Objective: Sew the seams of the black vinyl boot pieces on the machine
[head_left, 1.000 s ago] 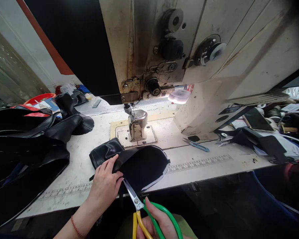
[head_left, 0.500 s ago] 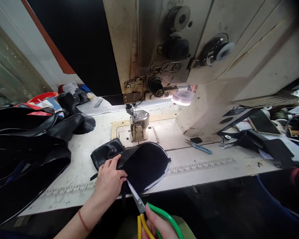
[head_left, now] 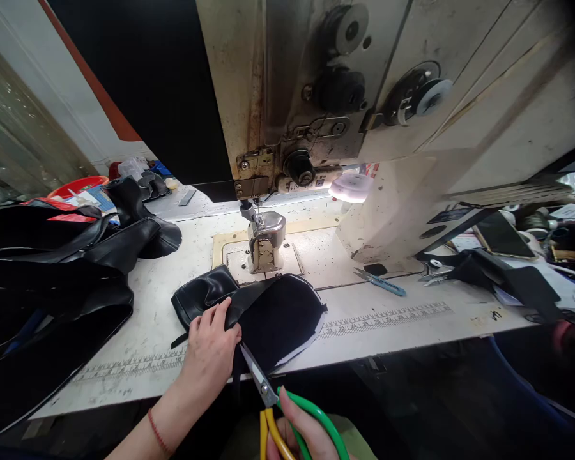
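Note:
A black leather piece (head_left: 278, 319) with a pale edge lies folded at the table's front edge, below the sewing machine's post (head_left: 267, 246). My left hand (head_left: 214, 342) presses on it, thumb and fingers pinching its fold. Low in the view, my right hand (head_left: 306, 431) grips scissors (head_left: 263, 388) with one green and one yellow handle. Their blades point up and left, with the tip against the leather just beside my left thumb. How far apart the blades are, I cannot tell. Part of the right hand is cut off by the bottom edge.
Black leather pieces (head_left: 91, 262) are heaped on the left, in front of a red basin (head_left: 79, 185). The sewing machine head (head_left: 287, 96) hangs over the work. Blue thread snips (head_left: 381, 282) lie to the right, near black scraps (head_left: 503, 281) and a printed ruler (head_left: 388, 317).
Almost nothing differs. The whole view has shifted slightly, and both hands keep their holds, with the scissors still at the leather beside the left thumb.

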Demonstrator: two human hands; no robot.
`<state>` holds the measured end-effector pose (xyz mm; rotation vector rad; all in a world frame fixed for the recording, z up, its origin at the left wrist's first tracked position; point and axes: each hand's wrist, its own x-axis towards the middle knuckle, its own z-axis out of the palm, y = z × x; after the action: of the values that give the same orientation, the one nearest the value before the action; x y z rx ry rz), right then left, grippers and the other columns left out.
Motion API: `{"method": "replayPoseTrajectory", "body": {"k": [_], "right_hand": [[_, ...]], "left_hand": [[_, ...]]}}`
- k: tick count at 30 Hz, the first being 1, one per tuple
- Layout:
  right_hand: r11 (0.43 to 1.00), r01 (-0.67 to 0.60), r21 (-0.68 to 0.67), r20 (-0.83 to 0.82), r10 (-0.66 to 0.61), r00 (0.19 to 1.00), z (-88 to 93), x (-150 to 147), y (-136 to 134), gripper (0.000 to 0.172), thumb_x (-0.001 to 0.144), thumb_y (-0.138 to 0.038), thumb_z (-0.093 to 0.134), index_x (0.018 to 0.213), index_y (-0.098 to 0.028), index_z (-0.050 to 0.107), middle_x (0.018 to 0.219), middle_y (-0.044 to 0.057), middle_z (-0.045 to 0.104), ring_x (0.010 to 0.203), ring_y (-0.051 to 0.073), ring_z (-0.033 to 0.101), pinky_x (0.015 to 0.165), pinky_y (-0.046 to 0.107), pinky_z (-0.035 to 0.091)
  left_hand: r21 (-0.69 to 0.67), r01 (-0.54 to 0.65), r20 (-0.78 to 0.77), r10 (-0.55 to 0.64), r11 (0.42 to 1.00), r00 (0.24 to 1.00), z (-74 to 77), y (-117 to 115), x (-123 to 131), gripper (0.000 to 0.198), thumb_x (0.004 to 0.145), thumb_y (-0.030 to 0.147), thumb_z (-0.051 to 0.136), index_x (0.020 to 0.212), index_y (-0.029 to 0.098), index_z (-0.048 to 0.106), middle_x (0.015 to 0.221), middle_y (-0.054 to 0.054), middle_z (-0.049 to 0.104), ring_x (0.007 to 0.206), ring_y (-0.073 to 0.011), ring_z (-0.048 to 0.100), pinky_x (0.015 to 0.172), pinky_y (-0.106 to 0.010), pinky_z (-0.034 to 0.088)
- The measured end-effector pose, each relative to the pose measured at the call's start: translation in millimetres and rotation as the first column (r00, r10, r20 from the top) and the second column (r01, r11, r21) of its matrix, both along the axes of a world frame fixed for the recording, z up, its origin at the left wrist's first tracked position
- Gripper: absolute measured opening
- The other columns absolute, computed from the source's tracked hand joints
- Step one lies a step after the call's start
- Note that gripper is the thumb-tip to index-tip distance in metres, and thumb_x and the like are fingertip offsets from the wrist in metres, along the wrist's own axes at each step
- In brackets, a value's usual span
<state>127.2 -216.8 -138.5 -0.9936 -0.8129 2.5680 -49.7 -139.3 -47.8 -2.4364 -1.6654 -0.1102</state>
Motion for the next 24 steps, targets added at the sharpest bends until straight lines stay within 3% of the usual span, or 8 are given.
{"method": "replayPoseTrajectory", "body": {"k": [5,9,13,20,24], "right_hand": [[0.994,0.106,0.014,0.043,-0.107,0.993,-14.6,3,-9,0.088,0.088,-0.082,0.022,0.046,-0.012,0.056,0.043,-0.001,0.040,0.041,0.005,0.034,0.045,0.017,0.027],[0.994,0.054,0.095,0.023,-0.057,0.998,-21.8,10,-9,0.085,0.088,-0.082,0.025,0.058,-0.011,0.061,0.050,0.001,0.048,0.047,0.007,0.042,0.047,0.018,0.031],[0.996,0.021,0.090,-0.035,-0.018,0.999,-26.9,6,-1,0.090,0.084,-0.087,0.017,0.056,-0.012,0.059,0.042,-0.002,0.041,0.038,0.007,0.039,0.041,0.018,0.028],[0.996,0.011,0.089,-0.022,-0.009,1.000,-15.3,-1,13,0.086,0.075,-0.093,0.030,0.052,-0.014,0.056,0.034,-0.004,0.036,0.033,0.006,0.034,0.037,0.018,0.025],[1.000,0.012,-0.007,-0.057,-0.013,0.998,-6.7,-4,22,0.083,0.085,-0.086,0.021,0.052,-0.017,0.052,0.033,-0.006,0.031,0.028,0.006,0.028,0.032,0.019,0.023]], "left_hand": [[0.005,0.026,0.010,-0.026,1.000,1.000,1.2,-1,-6,0.025,0.092,0.011,0.046,0.088,0.015,0.071,0.134,-0.020,0.057,0.111,-0.0344,0.059,0.084,-0.050,0.053],[0.009,0.054,0.030,-0.055,0.998,0.998,1.7,-2,-9,0.024,0.092,0.011,0.045,0.088,0.013,0.069,0.133,-0.022,0.056,0.109,-0.0349,0.059,0.083,-0.051,0.054],[0.015,0.078,0.038,-0.079,0.997,0.996,2.6,-3,-11,0.023,0.091,0.010,0.045,0.087,0.013,0.067,0.133,-0.024,0.054,0.109,-0.0353,0.059,0.083,-0.052,0.054],[0.046,0.113,0.066,-0.116,0.993,0.991,-0.8,-5,-19,0.023,0.092,0.007,0.042,0.089,0.012,0.064,0.131,-0.024,0.054,0.109,-0.0343,0.059,0.084,-0.053,0.055],[0.093,0.143,0.106,-0.153,0.985,0.982,-3.0,-2,-17,0.022,0.092,0.006,0.042,0.087,0.013,0.062,0.130,-0.022,0.054,0.110,-0.0327,0.059,0.083,-0.051,0.056]]}}
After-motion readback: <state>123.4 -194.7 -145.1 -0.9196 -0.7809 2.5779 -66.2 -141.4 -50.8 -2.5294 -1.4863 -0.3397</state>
